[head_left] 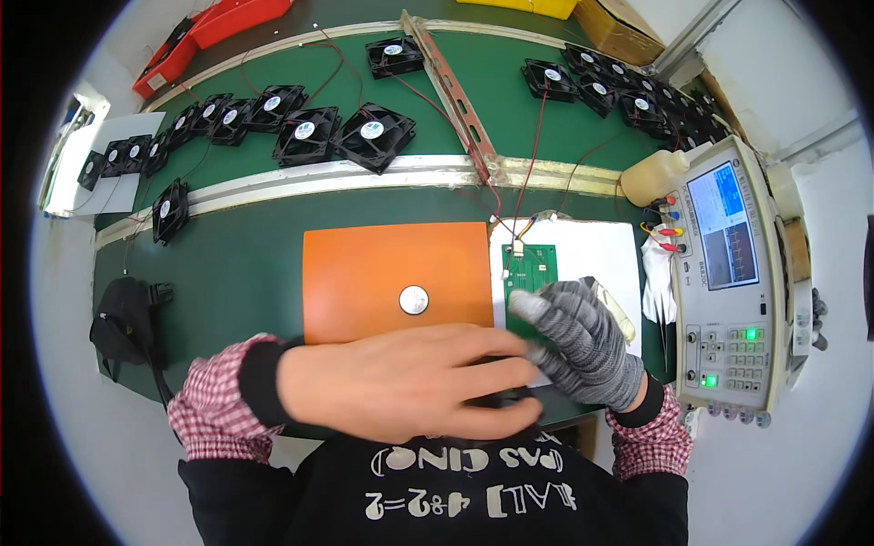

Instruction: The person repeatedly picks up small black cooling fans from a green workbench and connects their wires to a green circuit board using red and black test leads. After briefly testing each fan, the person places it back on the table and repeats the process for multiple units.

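Observation:
My left hand [410, 382], bare, reaches across the front edge of an orange mat [382, 264]. Its fingers are curled round a dark object [501, 399], mostly hidden by the hand and too covered to name. To the right, my right hand [587, 341] wears a grey knitted glove with pale fingertips. Its fingers are held apart over the lower part of a green circuit board [542, 259], and I see nothing between them; whether they touch the board I cannot tell. The board lies on a white sheet [610, 246], with a white connector and wires at its top edge.
A silvery round disc [413, 300] rests on the mat. Several black fans [373, 132] with thin wires line the far green bench. A test instrument [728, 273] with a lit screen stands at the right, beside a yellowish bottle [651, 177]. A black pouch [123, 318] lies left.

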Motion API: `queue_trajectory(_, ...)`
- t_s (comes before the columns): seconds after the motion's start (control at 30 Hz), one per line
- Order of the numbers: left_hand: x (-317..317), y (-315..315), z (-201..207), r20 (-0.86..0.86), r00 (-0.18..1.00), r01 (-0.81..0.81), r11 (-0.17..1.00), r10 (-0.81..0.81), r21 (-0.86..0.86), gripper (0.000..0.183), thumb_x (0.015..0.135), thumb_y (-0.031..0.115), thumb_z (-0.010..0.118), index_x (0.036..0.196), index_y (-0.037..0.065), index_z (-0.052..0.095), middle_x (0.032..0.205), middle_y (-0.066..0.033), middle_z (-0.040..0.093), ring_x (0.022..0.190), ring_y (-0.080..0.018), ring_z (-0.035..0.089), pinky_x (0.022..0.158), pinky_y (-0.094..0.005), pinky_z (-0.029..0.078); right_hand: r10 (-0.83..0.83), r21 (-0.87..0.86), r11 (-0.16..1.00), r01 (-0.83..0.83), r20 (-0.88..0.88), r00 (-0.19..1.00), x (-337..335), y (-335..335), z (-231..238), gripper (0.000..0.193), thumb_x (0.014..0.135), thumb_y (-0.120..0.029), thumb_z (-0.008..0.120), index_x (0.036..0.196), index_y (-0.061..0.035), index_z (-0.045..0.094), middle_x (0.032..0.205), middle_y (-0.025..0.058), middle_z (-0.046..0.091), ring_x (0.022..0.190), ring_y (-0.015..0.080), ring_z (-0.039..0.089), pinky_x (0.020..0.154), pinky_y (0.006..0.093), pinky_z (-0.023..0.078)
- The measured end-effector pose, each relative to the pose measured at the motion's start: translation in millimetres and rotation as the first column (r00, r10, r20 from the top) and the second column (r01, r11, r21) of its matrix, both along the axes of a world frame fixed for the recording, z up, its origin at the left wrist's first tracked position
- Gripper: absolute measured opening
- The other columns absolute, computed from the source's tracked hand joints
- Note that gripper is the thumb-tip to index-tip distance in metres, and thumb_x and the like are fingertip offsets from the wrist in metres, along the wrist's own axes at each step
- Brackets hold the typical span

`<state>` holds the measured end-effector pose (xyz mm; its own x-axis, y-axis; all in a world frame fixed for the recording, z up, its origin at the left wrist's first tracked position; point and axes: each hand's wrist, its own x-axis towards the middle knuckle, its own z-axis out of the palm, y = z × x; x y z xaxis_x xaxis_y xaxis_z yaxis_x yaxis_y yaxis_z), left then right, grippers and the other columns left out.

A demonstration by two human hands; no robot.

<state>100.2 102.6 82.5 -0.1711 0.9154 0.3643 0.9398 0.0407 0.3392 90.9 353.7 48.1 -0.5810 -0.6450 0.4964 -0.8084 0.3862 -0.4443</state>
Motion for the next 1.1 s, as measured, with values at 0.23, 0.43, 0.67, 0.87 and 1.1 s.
queue_trajectory(0.23,3,-121,11,-0.122,0.011,-0.856,0.072,0.992,0.512,0.07,0.075,0.025,0.08,0.134,0.002,0.05,0.113,-0.017,0.058,0.102,-0.0345,0.059,0.088,-0.0387,0.048,-0.338,-0.056,0.941,0.333,-0.113,0.934,-11,21,-12,0.041,0.084,-0.007,0.071,0.125,-0.0108,0.065,0.13,0.0138,0.052,0.094,0.0242,0.061,0.077,0.0336,0.053)
queue_trajectory(0.43,42,-138,-36,-0.463,-0.236,-0.972,-0.197,0.855,0.131,0.072,0.07,0.047,0.079,0.131,0.016,0.057,0.087,-0.0141,0.053,0.075,-0.0327,0.06,0.065,-0.042,0.05,-0.278,-0.021,0.959,0.282,0.118,0.953,-10,25,-28,0.026,0.088,-0.004,0.067,0.114,-0.0034,0.068,0.122,0.0147,0.058,0.109,0.0275,0.06,0.092,0.0355,0.052)
queue_trajectory(0.67,80,-160,15,0.19,-0.044,-0.865,0.057,0.981,-0.498,0.078,0.072,0.005,0.078,0.144,0.006,0.047,0.12,-0.0194,0.065,0.087,-0.0334,0.068,0.082,-0.0378,0.053,-0.263,-0.01,0.963,0.27,0.209,0.942,-10,30,-35,0.023,0.087,-0.003,0.068,0.11,-0.0018,0.069,0.117,0.0139,0.061,0.108,0.0274,0.06,0.091,0.0357,0.051)
queue_trajectory(0.87,43,-176,-11,-0.083,0.597,-0.762,0.532,0.798,-0.369,0.109,0.053,-0.007,0.081,0.149,0.023,0.04,0.155,-0.0127,0.034,0.129,-0.0376,0.044,0.103,-0.0437,0.044,-0.248,0.013,0.969,0.248,0.121,0.961,-18,28,-34,0.021,0.089,-0.001,0.066,0.109,0.0,0.068,0.116,0.0133,0.061,0.104,0.0233,0.061,0.085,0.031,0.055)
queue_trajectory(1.1,64,-168,-37,0.161,0.242,-0.869,0.287,0.957,-0.403,0.092,0.058,0.016,0.09,0.139,0.013,0.045,0.118,-0.0183,0.048,0.096,-0.0411,0.06,0.085,-0.0441,0.053,-0.273,0.015,0.961,0.275,0.176,0.946,-17,29,-37,0.02,0.089,-0.002,0.066,0.108,-0.0003,0.069,0.115,0.0135,0.062,0.105,0.0247,0.061,0.09,0.0334,0.051)
